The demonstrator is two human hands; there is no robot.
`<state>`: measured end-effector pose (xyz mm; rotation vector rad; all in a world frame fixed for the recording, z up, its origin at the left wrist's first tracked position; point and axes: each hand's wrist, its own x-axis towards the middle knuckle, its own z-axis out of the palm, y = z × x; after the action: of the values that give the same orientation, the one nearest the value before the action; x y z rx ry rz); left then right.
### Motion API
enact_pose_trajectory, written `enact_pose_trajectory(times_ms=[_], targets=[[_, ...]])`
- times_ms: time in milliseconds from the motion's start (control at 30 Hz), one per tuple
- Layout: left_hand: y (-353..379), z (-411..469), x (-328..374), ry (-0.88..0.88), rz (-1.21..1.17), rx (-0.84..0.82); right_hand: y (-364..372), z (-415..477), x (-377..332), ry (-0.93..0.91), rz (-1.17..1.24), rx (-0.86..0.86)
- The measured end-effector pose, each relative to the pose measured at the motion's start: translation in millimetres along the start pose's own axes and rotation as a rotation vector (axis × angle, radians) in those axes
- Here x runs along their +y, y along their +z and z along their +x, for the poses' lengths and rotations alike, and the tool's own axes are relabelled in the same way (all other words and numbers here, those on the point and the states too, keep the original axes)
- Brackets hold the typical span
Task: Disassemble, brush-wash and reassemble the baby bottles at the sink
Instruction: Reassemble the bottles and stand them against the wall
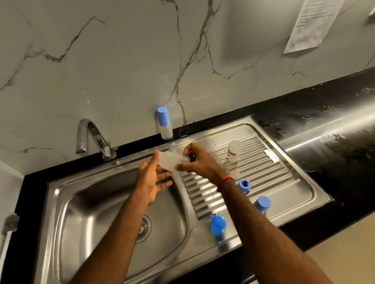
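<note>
A clear bottle [172, 161], blurred, is held level above the divide between basin and drainboard. Its right end is pinched by the curled fingers of the right hand [197, 163], while its left end is touched by the straight, spread fingers of the left hand [151, 179]. To the right, on the drainboard [280, 175], a printed clear bottle [235, 150], a blue ring [244, 185] and two blue caps [262, 204] [218, 225] are set. A capped bottle [164, 125] is stood at the far wall.
</note>
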<state>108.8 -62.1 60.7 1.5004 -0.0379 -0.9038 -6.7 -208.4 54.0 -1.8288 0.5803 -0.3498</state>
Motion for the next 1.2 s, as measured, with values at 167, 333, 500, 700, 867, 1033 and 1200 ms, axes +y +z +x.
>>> enact_pose_trajectory(times_ms=[167,333,500,700,867,1033,1200], targets=[[-7.3,-7.2,-11.0,-0.086,-0.177,0.042,26.4,-22.8,-4.3,-0.033,-0.143,-0.100],[-1.3,-12.3,-18.5,0.001,-0.120,0.079,24.9,-38.5,-5.1,-0.015,-0.212,-0.165],[15.1,-24.9,-23.8,0.119,-0.035,-0.022,7.5,-47.8,8.0,0.029,-0.178,-0.225],[21.7,-21.3,-33.0,0.215,0.113,-0.091,-24.1,-52.0,33.9,0.116,-0.288,-0.139],[29.8,-16.8,-34.3,0.235,0.199,-0.154,-57.9,-46.1,56.6,0.224,-0.462,0.093],[38.4,-15.8,-33.5,0.285,0.299,-0.208,-72.2,-40.0,73.3,0.297,-0.670,0.269],[42.5,-8.4,-30.2,0.303,0.387,-0.249,-79.3,-29.6,87.1,0.363,-0.917,0.323]])
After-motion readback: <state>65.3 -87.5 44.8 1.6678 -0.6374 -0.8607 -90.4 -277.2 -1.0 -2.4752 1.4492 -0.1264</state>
